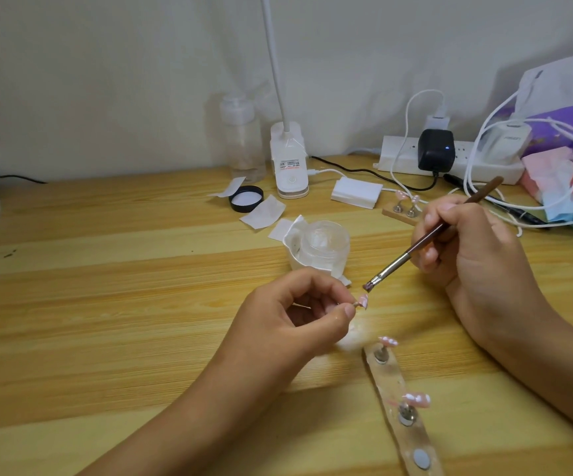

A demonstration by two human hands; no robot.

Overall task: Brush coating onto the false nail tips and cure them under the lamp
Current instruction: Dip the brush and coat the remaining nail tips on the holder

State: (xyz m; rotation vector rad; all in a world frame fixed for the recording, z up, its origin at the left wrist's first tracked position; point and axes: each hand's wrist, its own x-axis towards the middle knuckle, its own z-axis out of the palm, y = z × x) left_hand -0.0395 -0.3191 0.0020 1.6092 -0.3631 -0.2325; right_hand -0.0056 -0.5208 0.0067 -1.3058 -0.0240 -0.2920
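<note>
Over the worktop (106, 304), left hand (299, 314) pinches a nail tip (363, 300), right hand (467, 242) grips the brush (415, 247) just above it, so coating's underway and curing's still left.

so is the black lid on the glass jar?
No, the black lid lies inside up on the wooden table, apart from the glass jar, whose mouth is open.

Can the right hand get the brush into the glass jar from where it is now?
Probably yes. The jar looks uncovered, and nothing stands between it and the brush held by the right hand. The left hand, pinching a nail tip, sits nearer the camera, out of that path.
</note>
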